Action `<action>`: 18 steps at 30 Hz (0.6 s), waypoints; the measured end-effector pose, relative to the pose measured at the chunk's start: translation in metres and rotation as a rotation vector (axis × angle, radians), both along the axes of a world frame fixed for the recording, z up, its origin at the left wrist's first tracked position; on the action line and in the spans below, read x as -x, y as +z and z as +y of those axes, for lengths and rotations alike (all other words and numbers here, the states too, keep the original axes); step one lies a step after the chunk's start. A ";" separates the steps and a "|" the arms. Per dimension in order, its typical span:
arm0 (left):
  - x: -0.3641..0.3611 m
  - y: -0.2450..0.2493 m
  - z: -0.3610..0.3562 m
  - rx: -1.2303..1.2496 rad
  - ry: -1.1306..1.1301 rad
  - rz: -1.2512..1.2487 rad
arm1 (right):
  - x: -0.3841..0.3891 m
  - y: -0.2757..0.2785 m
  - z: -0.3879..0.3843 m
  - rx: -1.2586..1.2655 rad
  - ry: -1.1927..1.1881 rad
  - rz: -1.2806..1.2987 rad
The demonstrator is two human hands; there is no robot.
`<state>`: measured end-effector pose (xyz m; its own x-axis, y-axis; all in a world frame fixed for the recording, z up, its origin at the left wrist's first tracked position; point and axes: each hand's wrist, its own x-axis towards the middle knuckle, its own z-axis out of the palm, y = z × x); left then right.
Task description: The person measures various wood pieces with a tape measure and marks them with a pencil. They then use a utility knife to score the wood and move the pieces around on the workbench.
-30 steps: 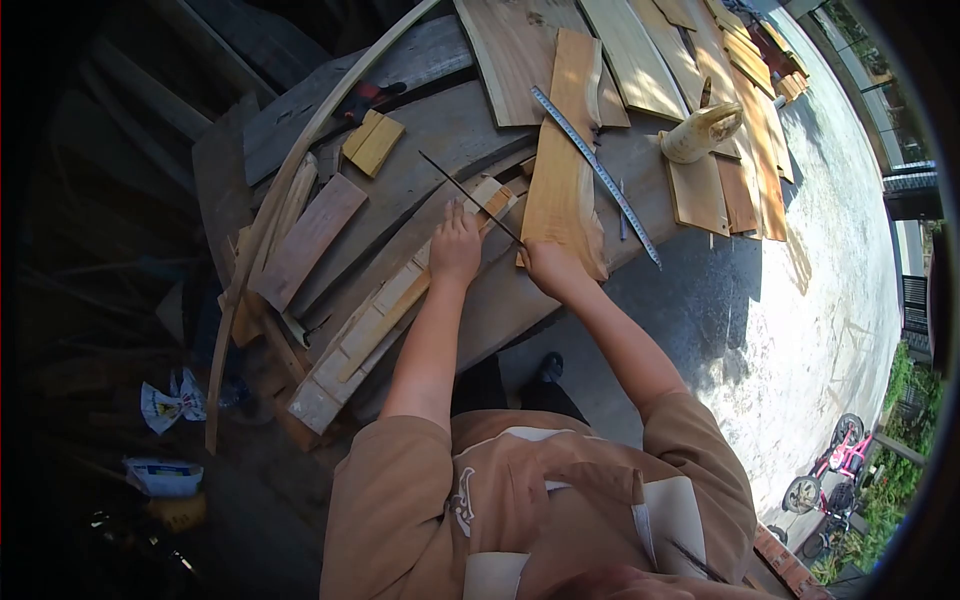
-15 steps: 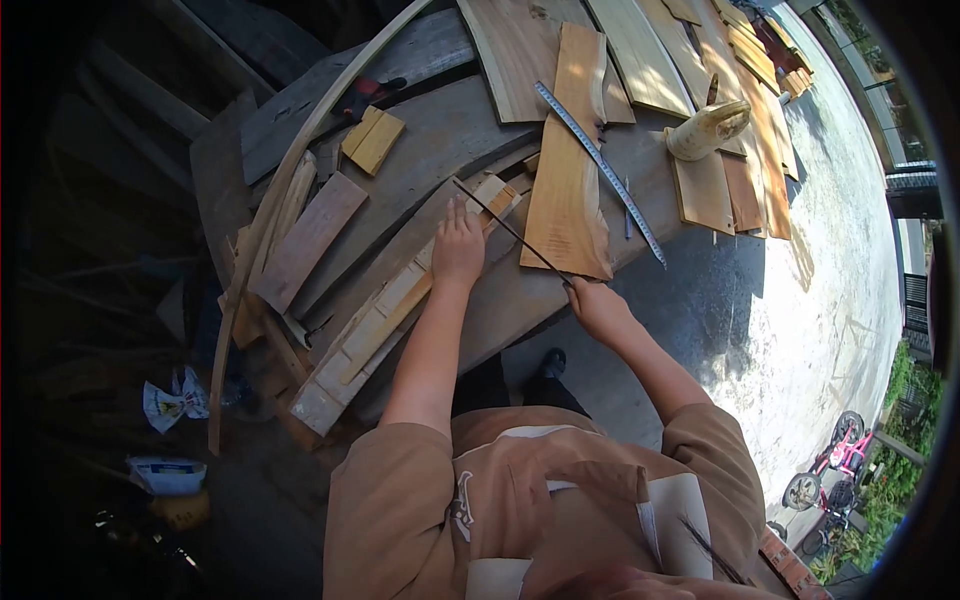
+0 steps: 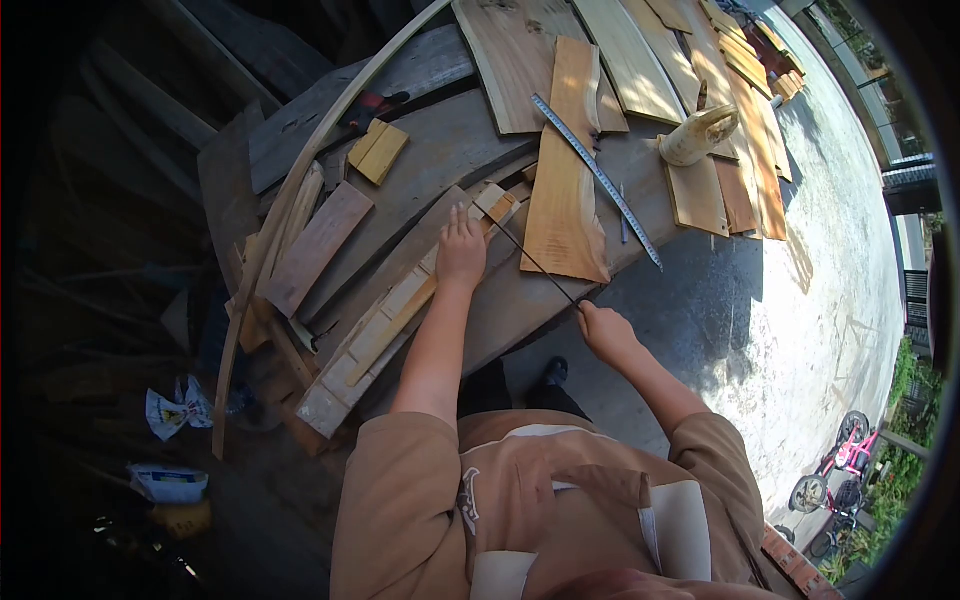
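My left hand [image 3: 461,250] presses down on a long, narrow wooden strip assembly [image 3: 385,318], fingers stretched across it near its far end and thumb at its right side. In my right hand [image 3: 606,333], closed around its near end, is a thin dark saw [image 3: 540,262], seen edge-on. The far end of its blade crosses the pale wood [image 3: 495,203] just beyond my left hand. Beside the blade lies a wavy-edged board [image 3: 566,190], and a steel ruler [image 3: 598,180] rests diagonally over it.
Wooden boards [image 3: 640,65] lie along the bench's far side. A whitish container [image 3: 690,140] stands at right near a pen [image 3: 624,215]. Left are a yellowish block [image 3: 378,152], a flat offcut [image 3: 320,245] and a long curved strip [image 3: 262,265]. A pink bicycle [image 3: 850,450] is outside.
My right hand has drawn the saw back toward my body, slightly down and right. My left hand stays on the wood. The whole view has shifted slightly.
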<state>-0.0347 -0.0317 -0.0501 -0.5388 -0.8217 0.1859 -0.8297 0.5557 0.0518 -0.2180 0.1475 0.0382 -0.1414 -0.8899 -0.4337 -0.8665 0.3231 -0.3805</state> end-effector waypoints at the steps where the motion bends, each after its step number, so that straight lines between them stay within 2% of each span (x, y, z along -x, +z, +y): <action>1: -0.001 0.000 0.001 -0.002 -0.004 0.003 | 0.004 0.010 0.014 -0.015 -0.015 0.009; 6: 0.000 0.005 0.000 -0.119 0.014 0.022 | 0.018 0.020 0.064 -0.041 -0.066 0.043; 8: 0.001 0.005 -0.002 -0.125 0.017 0.038 | 0.019 0.022 0.073 -0.027 -0.159 0.028; 13: -0.001 0.014 0.000 -0.182 0.023 0.084 | 0.016 0.008 0.078 0.060 -0.256 -0.017; 15: -0.004 0.025 0.000 -0.252 -0.009 0.197 | 0.016 -0.001 0.072 0.096 -0.268 -0.025; 18: -0.012 0.043 0.005 -0.341 0.067 0.296 | 0.017 -0.009 0.056 0.122 -0.243 0.032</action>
